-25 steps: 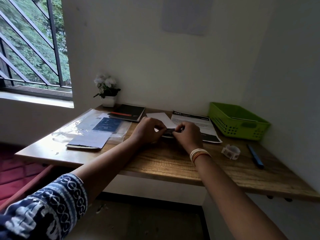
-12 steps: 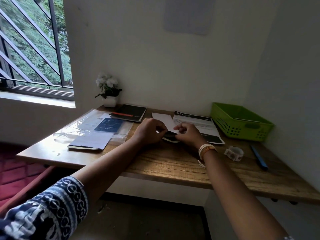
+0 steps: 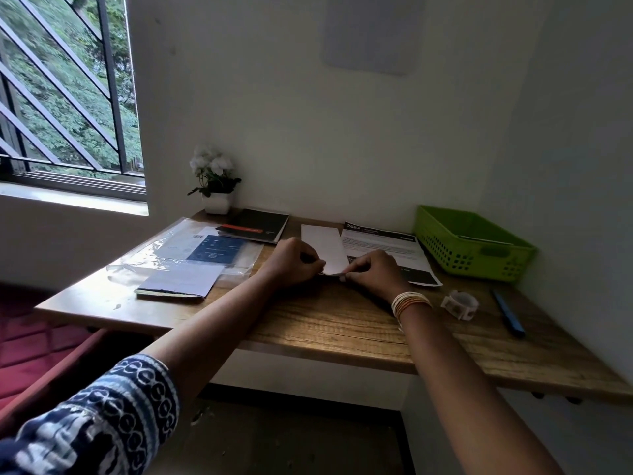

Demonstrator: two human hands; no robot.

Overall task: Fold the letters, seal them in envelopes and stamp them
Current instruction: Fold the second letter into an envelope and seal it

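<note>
1. Letter (image 3: 324, 246) lies folded and narrow at frame centre on the desk (image 3: 342, 323); both hands pinch its near edge.
2. Left hand (image 3: 294, 260) and right hand (image 3: 375, 272) have fingers pressed together on the paper; a dark strip shows between them.
3. Risk: uneven pressure could skew the crease, so the sheet may not fit an envelope.
4. Printed sheet (image 3: 383, 248) touches it at right; a slide could drag that.
5. Tape roll (image 3: 460, 303) and pen (image 3: 507, 311) lie lower right, clear of the hands.

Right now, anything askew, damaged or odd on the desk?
Nothing damaged or spilled. Minor: the clear plastic sleeve overhangs the desk's left edge, crumpled at its corner. Both hands, left hand and right hand, pinch the near end of the folded white paper.
</note>
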